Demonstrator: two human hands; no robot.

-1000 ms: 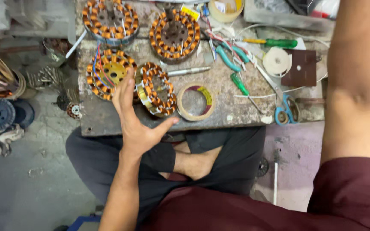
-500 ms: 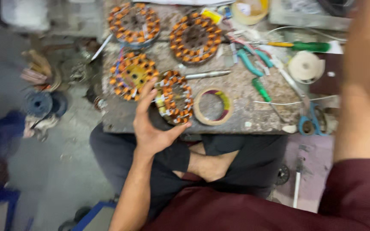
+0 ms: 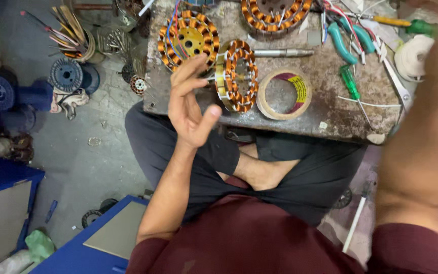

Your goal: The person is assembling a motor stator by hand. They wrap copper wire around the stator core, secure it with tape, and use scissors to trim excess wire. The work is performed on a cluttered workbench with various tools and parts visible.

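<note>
My left hand [image 3: 191,106] is raised palm up over the near edge of a low stone work table [image 3: 330,127], fingers apart and slightly curled, holding nothing. Its fingertips are close to a copper-wound stator [image 3: 236,76] standing on edge; I cannot tell whether they touch it. A second stator with a yellow centre [image 3: 188,38] lies flat behind the hand. A third stator [image 3: 275,12] lies at the table's far edge. A roll of tape [image 3: 282,94] lies right of the upright stator. My right forearm [image 3: 422,142] rises along the right side, blurred; its hand is out of frame.
On the table lie a metal shaft [image 3: 282,52], teal-handled pliers [image 3: 348,40], a green screwdriver [image 3: 351,83], scissors [image 3: 394,81] and a white roll [image 3: 411,53]. Wire spools [image 3: 67,76] and a blue box [image 3: 6,203] are on the floor at left. My crossed legs sit under the table.
My left hand has come off the upright stator and turned palm up with its fingers curling. The view has shifted and closed in on the table's left part.
</note>
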